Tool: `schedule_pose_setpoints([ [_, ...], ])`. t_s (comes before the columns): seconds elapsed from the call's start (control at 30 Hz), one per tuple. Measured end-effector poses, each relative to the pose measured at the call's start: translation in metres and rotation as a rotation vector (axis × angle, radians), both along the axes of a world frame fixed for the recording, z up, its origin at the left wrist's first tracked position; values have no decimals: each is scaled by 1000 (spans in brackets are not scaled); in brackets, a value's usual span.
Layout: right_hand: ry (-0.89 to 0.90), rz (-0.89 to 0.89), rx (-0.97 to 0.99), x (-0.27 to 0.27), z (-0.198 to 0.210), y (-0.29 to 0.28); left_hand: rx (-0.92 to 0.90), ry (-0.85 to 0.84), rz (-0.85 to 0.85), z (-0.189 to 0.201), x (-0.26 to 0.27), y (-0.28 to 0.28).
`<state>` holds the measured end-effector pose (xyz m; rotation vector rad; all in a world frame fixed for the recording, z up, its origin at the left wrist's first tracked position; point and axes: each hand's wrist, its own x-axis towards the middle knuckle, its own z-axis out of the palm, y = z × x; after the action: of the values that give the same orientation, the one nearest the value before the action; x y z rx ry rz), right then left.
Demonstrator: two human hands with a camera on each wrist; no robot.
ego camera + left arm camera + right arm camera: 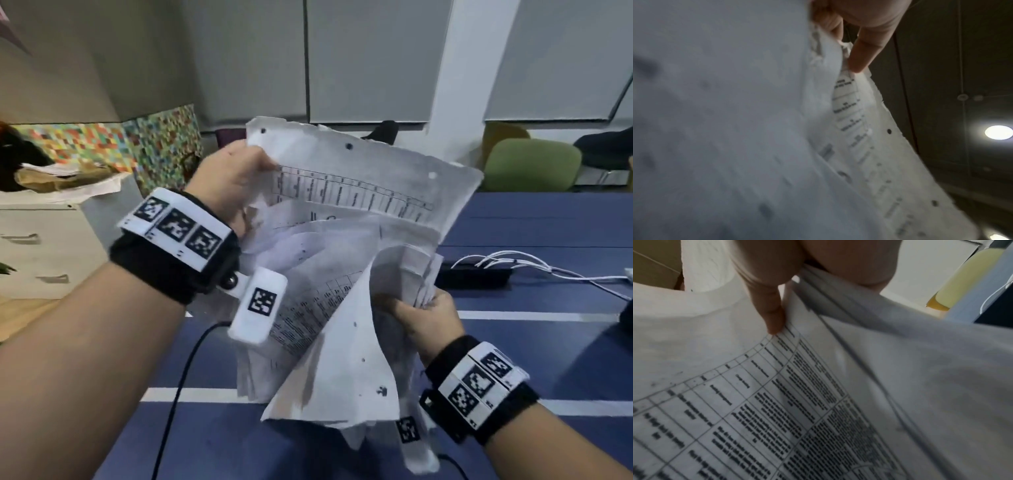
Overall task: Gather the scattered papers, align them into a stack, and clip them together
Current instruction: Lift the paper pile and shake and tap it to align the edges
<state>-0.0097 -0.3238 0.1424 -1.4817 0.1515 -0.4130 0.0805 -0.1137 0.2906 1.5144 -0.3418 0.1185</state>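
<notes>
A loose, crumpled bundle of white papers (342,246) with printed tables and punched holes is held up in the air above the blue table (534,240). My left hand (236,178) grips the bundle's upper left edge; in the left wrist view its fingers (863,53) pinch the ragged paper edge (855,104). My right hand (424,315) grips the lower right sheets, and in the right wrist view a finger (772,311) presses on a sheet with a printed table (777,402). The sheets fan out unevenly. No clip shows in any view.
A black power strip (472,275) with white cables (548,267) lies on the table at right. A green chair (531,164) stands behind the table. A white drawer cabinet (41,246) with clutter on top stands at left. A black cable (178,383) hangs from my left wrist.
</notes>
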Motion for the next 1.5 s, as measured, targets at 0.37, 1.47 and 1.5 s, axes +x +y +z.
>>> schedule_pose_setpoints([
  [0.37, -62, -267, -579, 14, 42, -30, 3, 495, 113, -73, 11, 67],
  [1.47, -82, -201, 97, 7, -3, 7, 9, 117, 249, -166, -42, -2],
  [1.5, -108, -161, 103, 4, 0, 0, -26, 95, 236, -164, -43, 6],
])
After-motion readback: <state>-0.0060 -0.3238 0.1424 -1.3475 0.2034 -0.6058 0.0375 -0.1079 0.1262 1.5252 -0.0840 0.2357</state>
